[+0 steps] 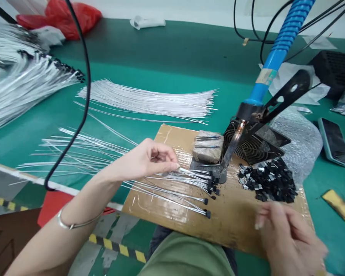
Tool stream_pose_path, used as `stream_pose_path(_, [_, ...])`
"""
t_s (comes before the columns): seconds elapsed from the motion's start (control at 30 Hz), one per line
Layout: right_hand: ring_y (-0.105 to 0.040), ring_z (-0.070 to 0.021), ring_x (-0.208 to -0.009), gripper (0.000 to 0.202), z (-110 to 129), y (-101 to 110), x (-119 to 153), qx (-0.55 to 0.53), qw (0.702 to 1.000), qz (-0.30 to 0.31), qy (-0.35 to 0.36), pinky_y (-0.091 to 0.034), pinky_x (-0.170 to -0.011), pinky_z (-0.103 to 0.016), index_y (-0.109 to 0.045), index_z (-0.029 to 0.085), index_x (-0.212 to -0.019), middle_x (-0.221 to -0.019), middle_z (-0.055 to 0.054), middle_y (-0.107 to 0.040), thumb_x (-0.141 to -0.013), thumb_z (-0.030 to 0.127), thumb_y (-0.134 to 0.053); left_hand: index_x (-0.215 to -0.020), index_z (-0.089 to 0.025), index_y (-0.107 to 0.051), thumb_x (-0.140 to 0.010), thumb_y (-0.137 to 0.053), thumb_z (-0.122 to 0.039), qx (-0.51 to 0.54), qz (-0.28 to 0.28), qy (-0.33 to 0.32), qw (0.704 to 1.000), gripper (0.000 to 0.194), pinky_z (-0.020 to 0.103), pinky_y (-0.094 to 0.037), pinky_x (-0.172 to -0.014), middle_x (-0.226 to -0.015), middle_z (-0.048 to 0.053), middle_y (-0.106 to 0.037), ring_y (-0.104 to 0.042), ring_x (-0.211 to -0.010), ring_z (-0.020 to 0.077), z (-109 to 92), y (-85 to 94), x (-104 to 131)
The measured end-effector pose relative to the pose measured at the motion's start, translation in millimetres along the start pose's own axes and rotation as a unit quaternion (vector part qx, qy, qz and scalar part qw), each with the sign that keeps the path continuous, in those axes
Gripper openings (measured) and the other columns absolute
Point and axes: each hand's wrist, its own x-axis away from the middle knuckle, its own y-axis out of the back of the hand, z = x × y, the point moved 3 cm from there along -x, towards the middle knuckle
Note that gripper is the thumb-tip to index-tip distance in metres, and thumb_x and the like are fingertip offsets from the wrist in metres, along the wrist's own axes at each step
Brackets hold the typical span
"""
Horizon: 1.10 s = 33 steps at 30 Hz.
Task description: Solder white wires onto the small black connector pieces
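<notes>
My left hand [158, 159] is closed in a pinch over the board, its fingertips on a thin white wire [188, 171]. Below and beside it lie several more white wires [166, 197] with small black connectors [207, 213] at their right ends. My right hand [289, 234] is blurred over the board's right front, just below a pile of small black connector pieces [268, 180]; its fingers look bent, and whether they hold anything does not show. A brown taped board [230, 218] lies under the work.
A soldering iron [235, 140] on a blue arm [284, 50] points down beside a block [208, 147] and a black fan [244, 143]. Loose white wires [149, 99] lie behind, bundled ones [31, 84] at left. A black cable [86, 76] hangs in front. A phone [335, 142] rests right.
</notes>
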Motion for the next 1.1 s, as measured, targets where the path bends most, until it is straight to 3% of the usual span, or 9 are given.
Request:
stream_pose_path(0.03, [-0.060, -0.0097, -0.055, 0.021, 10.3, -13.9, 4.9, -0.018, 0.998, 0.059, -0.002, -0.047, -0.055, -0.019, -0.076, 0.020, -0.085, -0.061, 0.003, -0.064, -0.098, 0.035, -0.071, -0.071, -0.017, -0.072, -0.084, -0.073, -0.032, 0.015, 0.008, 0.007, 1.000, 0.020, 0.023, -0.034, -0.047, -0.055, -0.001, -0.060, -0.045, -0.050, 0.0105, 1.4, -8.8, 2.8])
stream_pose_path(0.13, [-0.059, -0.0103, -0.056, 0.023, 30.4, -47.1, 12.1, -0.038, 0.986, 0.154, -0.050, -0.046, -0.054, -0.020, -0.076, 0.023, -0.085, -0.066, 0.002, -0.066, -0.099, 0.039, -0.067, -0.072, -0.016, -0.072, -0.084, -0.072, -0.033, 0.047, 0.021, 0.033, 0.998, 0.020, 0.022, -0.035, -0.048, -0.057, 0.000, -0.062, -0.046, -0.051, 0.0104, 4.5, -30.2, 9.4])
stream_pose_path(0.27, [-0.056, -0.0103, -0.053, 0.019, 40.0, -67.7, 8.0, -0.022, 0.974, 0.226, -0.009, -0.045, -0.052, -0.021, -0.073, 0.022, -0.080, -0.066, 0.002, -0.065, -0.096, 0.031, -0.069, -0.073, -0.016, -0.074, -0.084, -0.074, -0.033, 0.059, 0.021, 0.048, 0.997, 0.020, 0.021, -0.037, -0.050, -0.059, 0.000, -0.064, -0.049, -0.054, 0.0108, 6.0, -42.9, 16.0])
stream_pose_path(0.43, [-0.053, -0.0101, -0.051, 0.023, 38.4, -71.2, 9.2, -0.023, 0.974, 0.222, 0.028, -0.042, -0.049, -0.022, -0.067, 0.021, -0.073, -0.062, 0.003, -0.062, -0.095, 0.025, -0.069, -0.075, -0.018, -0.074, -0.088, -0.072, -0.034, 0.078, -0.022, 0.033, 0.996, 0.021, 0.023, -0.046, -0.054, -0.065, 0.003, -0.071, -0.059, -0.058, 0.0138, 2.3, -48.7, 18.7])
stream_pose_path(0.73, [-0.047, -0.0102, -0.050, 0.026, 32.1, -75.6, 21.0, -0.082, 0.969, 0.199, -0.118, -0.038, -0.047, -0.022, -0.068, 0.020, -0.071, -0.057, 0.004, -0.055, -0.093, 0.034, -0.072, -0.071, -0.016, -0.071, -0.087, -0.068, -0.036, 0.069, -0.022, 0.054, 0.996, 0.026, 0.023, -0.038, -0.051, -0.060, 0.002, -0.064, -0.051, -0.055, 0.0126, -9.8, -68.3, 17.4])
stream_pose_path(0.93, [-0.046, -0.0107, -0.054, 0.029, 33.2, -67.6, 17.5, -0.047, 0.976, 0.199, -0.075, -0.034, -0.051, -0.024, -0.066, 0.021, -0.070, -0.060, 0.003, -0.053, -0.095, 0.035, -0.071, -0.081, -0.017, -0.074, -0.093, -0.064, -0.034, 0.017, -0.018, 0.046, 0.999, 0.023, 0.024, -0.039, -0.053, -0.068, 0.002, -0.069, -0.053, -0.058, 0.0138, -11.4, -74.2, 24.4])
stream_pose_path(1.1, [-0.049, -0.0124, -0.058, 0.029, 33.8, -66.6, 18.2, -0.042, 0.974, 0.216, -0.047, -0.033, -0.052, -0.025, -0.064, 0.021, -0.072, -0.064, 0.002, -0.054, -0.099, 0.033, -0.067, -0.100, -0.018, -0.076, -0.097, -0.062, -0.032, -0.041, -0.012, -0.005, 0.999, 0.020, 0.027, -0.042, -0.059, -0.082, 0.004, -0.075, -0.061, -0.064, 0.0154, -18.6, -81.9, 27.3])
